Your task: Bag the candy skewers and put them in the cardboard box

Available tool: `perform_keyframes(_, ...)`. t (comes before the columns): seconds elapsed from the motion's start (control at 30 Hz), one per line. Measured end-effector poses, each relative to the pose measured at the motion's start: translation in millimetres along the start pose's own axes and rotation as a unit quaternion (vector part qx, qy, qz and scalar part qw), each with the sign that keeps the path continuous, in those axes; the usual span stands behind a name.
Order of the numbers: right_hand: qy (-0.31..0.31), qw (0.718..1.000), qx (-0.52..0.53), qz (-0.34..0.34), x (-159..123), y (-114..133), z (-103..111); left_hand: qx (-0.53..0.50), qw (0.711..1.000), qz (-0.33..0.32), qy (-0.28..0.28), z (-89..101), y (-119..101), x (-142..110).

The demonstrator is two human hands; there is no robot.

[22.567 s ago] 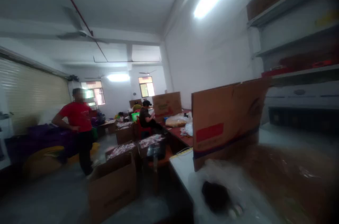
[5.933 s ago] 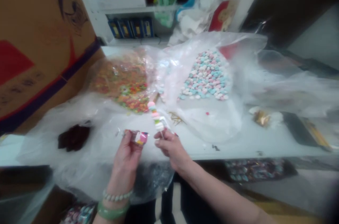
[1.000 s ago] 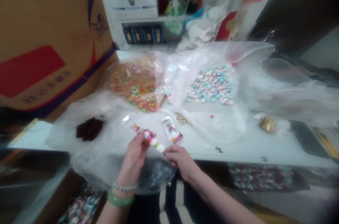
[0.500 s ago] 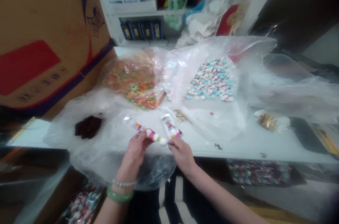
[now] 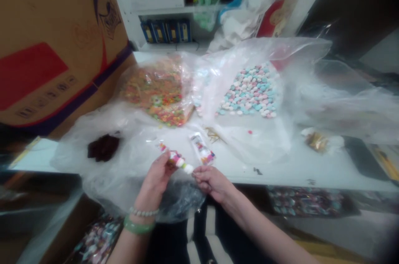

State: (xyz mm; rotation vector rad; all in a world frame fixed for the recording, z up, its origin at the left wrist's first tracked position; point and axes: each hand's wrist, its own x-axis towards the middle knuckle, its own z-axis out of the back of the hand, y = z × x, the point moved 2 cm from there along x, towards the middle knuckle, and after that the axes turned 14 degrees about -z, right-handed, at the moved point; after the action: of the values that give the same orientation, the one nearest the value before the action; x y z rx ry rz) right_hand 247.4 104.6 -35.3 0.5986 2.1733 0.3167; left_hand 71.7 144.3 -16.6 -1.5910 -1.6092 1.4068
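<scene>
A small printed plastic candy bag [image 5: 177, 158], with white and pale green candies showing at its right end, is gripped between the thumb and fingers of my left hand [image 5: 159, 171]. At that right end, the fingertips of my right hand [image 5: 212, 181] are pinched together. Whether they hold the bag's end or something thin is too blurred to tell. Just beyond my right hand, a similar printed bag [image 5: 202, 148] lies flat on the table. Thin gold strips [image 5: 214, 134] are scattered behind it.
Clear plastic sheeting covers much of the white table [image 5: 230, 172]. Orange-red candies [image 5: 170, 108] and pastel candies [image 5: 251, 89] lie in large bags at the back. A dark red pile [image 5: 104, 147] is at left, below a big cardboard box [image 5: 59, 48]. Gold strips in white wrapping [image 5: 318, 141] lie at right.
My right hand has shifted slightly down and left, its fingers curled more beside the bag's end. My left hand still holds the bag, now tilted a little more.
</scene>
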Motion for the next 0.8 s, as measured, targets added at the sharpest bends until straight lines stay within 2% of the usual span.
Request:
perform_keyframes(0.2, 0.01, 0.999, 0.034, -0.005, 3.6, 3.3, 2.0, 0.002, 1.0, 0.005, -0.005, -0.1, -2.7, -0.6)
perform_keyframes(0.37, 0.074, 0.994, 0.05, -0.061, 4.8, 7.2, 5.2, 0.011, 1.0, 0.017, 0.001, 3.3, -5.0, 0.3)
perform_keyframes(0.43, 0.059, 0.996, 0.035, -0.058, 4.9, 6.2, 5.6, 0.018, 1.0, 0.021, -0.006, 4.6, -5.3, 0.1)
perform_keyframes(0.57, -0.078, 0.996, -0.02, 0.038, 3.5, 1.9, 2.1, 0.023, 1.0, 0.001, -0.007, 2.1, -2.8, -2.2)
perform_keyframes(0.67, -0.149, 0.974, -0.116, 0.126, 1.4, 0.4, -3.8, 0.021, 1.0, -0.018, -0.003, -2.7, 2.2, -3.6)
perform_keyframes(0.73, -0.187, 0.936, -0.211, 0.211, 0.5, 0.9, -5.9, 0.018, 1.0, -0.025, 0.0, -5.5, 5.2, -3.6)
perform_keyframes(0.8, -0.232, 0.869, -0.31, 0.308, 0.1, 0.8, -5.4, 0.014, 1.0, -0.025, -0.004, -6.5, 6.3, -3.4)
